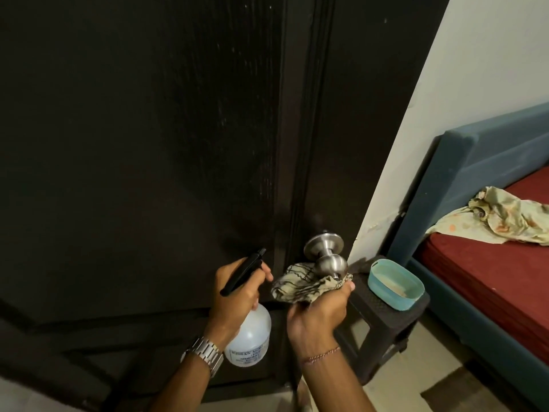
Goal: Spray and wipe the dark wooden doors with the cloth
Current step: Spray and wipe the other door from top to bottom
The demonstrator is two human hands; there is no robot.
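Observation:
A dark wooden door (pixel 142 138) fills most of the view, with pale streaks near its right edge. Its steel knob (pixel 328 260) sticks out low on the right. My left hand (pixel 234 295) grips a translucent spray bottle (pixel 251 337) with a black trigger head, nozzle aimed up at the door. My right hand (pixel 320 316) holds a crumpled beige patterned cloth (pixel 306 285) bunched up against the underside of the knob.
A white wall (pixel 463 84) borders the door on the right. A dark plastic stool (pixel 383 319) beside it carries a teal tub (pixel 396 285). Further right stands a blue-framed bed (pixel 481 156) with a red mattress and a crumpled cloth on it.

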